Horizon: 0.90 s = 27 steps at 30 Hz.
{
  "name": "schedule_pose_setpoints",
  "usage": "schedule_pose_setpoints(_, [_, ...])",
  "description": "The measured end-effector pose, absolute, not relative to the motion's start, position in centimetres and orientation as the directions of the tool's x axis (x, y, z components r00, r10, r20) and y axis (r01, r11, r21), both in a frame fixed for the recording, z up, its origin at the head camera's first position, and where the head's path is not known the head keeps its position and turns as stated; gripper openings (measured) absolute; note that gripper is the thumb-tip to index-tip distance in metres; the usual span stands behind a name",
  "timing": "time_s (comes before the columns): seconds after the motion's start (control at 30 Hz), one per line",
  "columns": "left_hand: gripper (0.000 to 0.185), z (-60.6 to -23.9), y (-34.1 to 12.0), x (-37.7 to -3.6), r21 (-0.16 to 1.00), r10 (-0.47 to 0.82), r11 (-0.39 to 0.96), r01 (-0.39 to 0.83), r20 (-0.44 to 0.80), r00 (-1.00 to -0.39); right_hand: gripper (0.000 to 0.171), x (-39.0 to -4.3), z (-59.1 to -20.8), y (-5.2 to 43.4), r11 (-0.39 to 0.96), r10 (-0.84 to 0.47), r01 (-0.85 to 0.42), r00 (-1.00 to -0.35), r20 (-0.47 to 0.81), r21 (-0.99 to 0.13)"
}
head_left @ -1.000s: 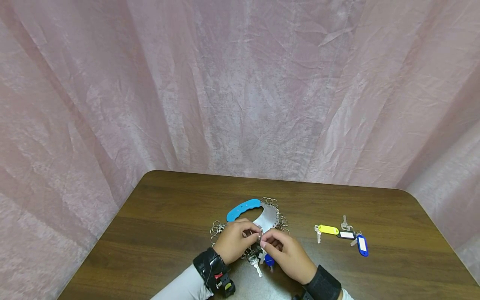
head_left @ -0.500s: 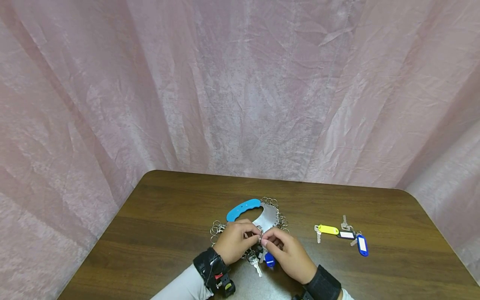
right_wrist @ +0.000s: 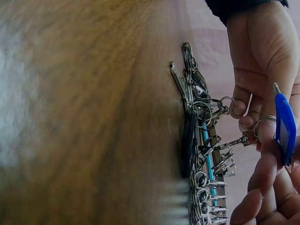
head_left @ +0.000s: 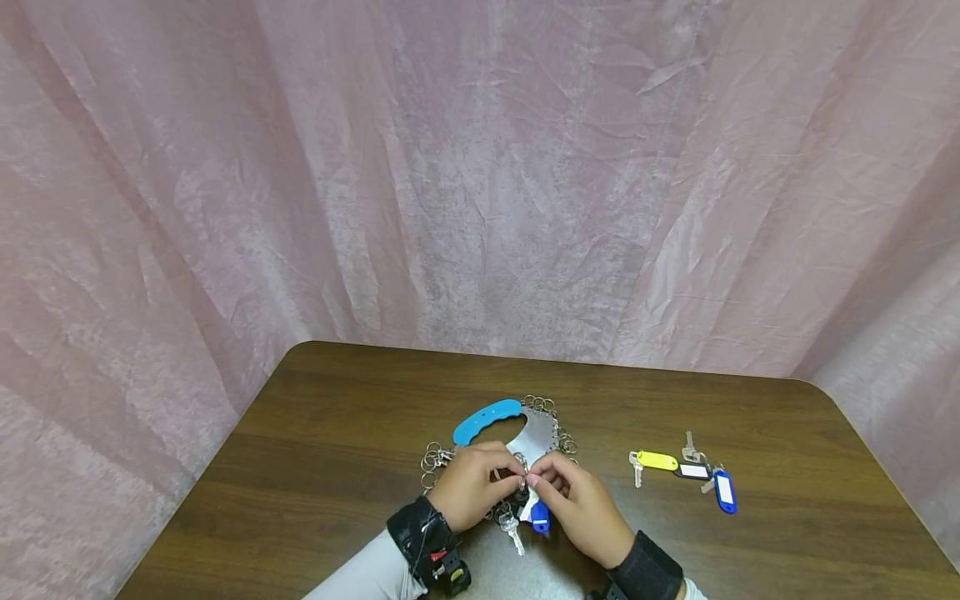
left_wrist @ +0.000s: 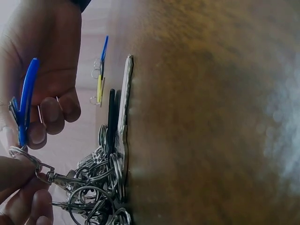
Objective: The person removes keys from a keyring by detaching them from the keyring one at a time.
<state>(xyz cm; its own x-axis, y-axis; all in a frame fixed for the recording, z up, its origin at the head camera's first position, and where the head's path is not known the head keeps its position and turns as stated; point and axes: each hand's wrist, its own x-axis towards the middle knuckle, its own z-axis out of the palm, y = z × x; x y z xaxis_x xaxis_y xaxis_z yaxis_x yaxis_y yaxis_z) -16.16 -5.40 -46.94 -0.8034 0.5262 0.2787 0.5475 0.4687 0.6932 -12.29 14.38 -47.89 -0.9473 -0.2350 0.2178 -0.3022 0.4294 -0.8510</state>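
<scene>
A small split ring (right_wrist: 265, 123) on a clip sits pinched between both hands just above the counter (head_left: 330, 433) — the left hand (head_left: 468, 482) holding the clip side, the right hand (head_left: 581, 508) gripping the ring with a blue key tag (head_left: 539, 518). Beneath them lies a metal key organizer (head_left: 540, 432) with a blue handle (head_left: 486, 419); tagged keys (head_left: 686, 471) rest well apart, to the right.
</scene>
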Motion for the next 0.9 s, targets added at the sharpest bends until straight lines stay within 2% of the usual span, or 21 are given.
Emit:
schedule_pose_setpoints(0.2, [0.006,-46.92,-5.32,-16.1,0.675,0.542,0.463,0.574,0.296,-0.786,0.004,-12.36,-47.8,14.35,0.444,-0.202,-0.25,-0.964,0.175,-0.86])
schedule_pose_setpoints(0.3, [0.006,-46.9,-5.3,-16.07,0.686,0.531,0.467,0.558,0.286,-0.797,0.004,-12.33,-47.78,14.32,0.439,-0.202,-0.243,-0.965,0.169,-0.865])
schedule_pose_setpoints(0.53, [0.008,-46.73,-5.34,-16.04,0.736,0.468,0.479,0.478,0.247,-0.849,0.004,-12.24,-47.83,14.28,0.383,-0.258,-0.308,-0.941,0.219,-0.871])
schedule_pose_setpoints(0.9, [0.008,-46.87,-5.38,-16.19,0.747,0.445,0.492,0.447,0.225,-0.867,0.005,-12.19,-47.79,14.29,0.374,-0.35,-0.379,-0.903,0.249,-0.846])
